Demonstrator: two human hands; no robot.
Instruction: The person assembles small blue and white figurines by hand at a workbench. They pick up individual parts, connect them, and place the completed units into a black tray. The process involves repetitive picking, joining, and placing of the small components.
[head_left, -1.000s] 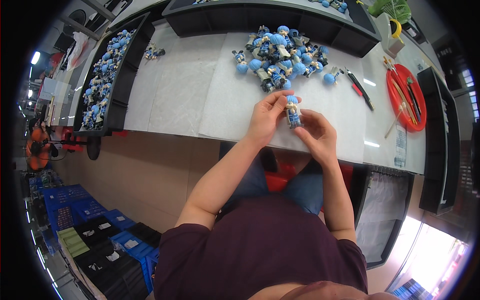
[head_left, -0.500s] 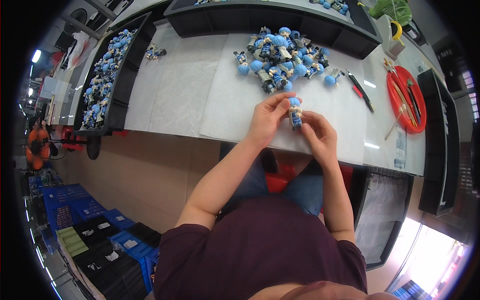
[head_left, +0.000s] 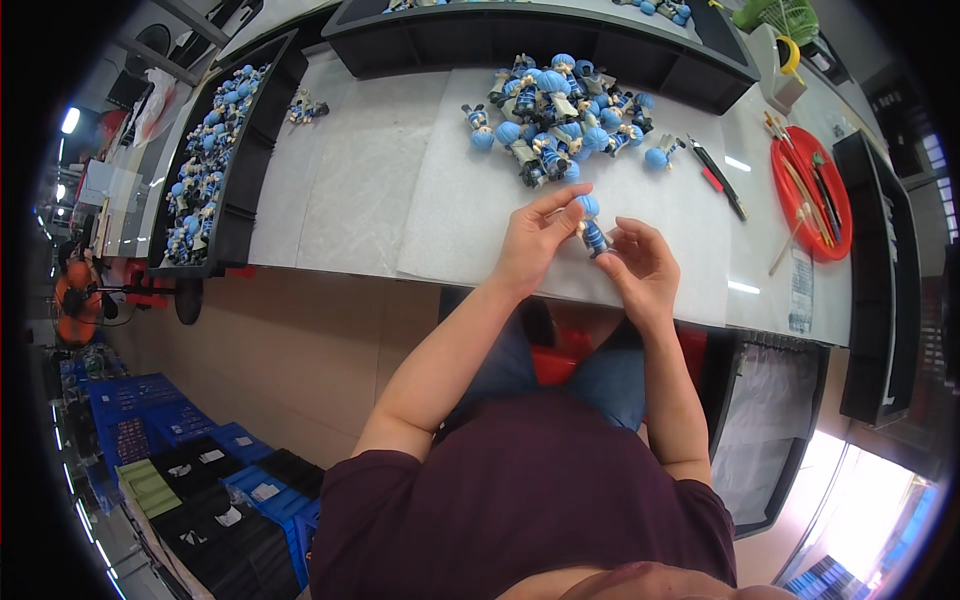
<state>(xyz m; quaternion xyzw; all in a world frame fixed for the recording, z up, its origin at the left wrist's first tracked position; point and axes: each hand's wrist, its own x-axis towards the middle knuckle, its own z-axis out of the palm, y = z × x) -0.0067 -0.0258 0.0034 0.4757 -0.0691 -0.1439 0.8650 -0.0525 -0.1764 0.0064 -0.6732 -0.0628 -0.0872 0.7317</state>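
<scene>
Figurine (head_left: 590, 226) pinched between both hands, over table's near edge (head_left: 330, 268) (pile beyond).

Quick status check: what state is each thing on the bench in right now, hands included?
Left hand: pinching the figurine's head.
Right hand: gripping the figurine's body.
Blue-haired figurine: held upright above the mat.
Figurine pile: loose heap, untouched.
Black tray: filled with figurines.
Red tray: holding sticks and tools.
White mat: lying flat.
</scene>
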